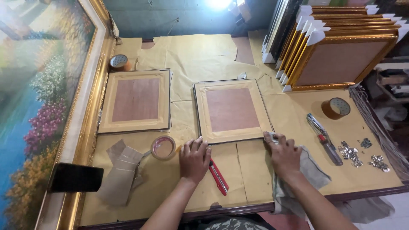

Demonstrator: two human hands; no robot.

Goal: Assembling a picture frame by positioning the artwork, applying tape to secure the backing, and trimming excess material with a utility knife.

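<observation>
Left hand flat, palm down, fingers spread, gripping nothing. Right hand presses a grey cloth at the picture frame lower-right corner. Frame lies face-down, long axis running up-frame.

red box cutter | grey cloth | gold frames | floral painting

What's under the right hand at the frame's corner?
A grey cloth lies under the right hand, bunched at the near right corner of the face-down picture frame and trailing over the table edge. The hand hides that corner itself.
</observation>
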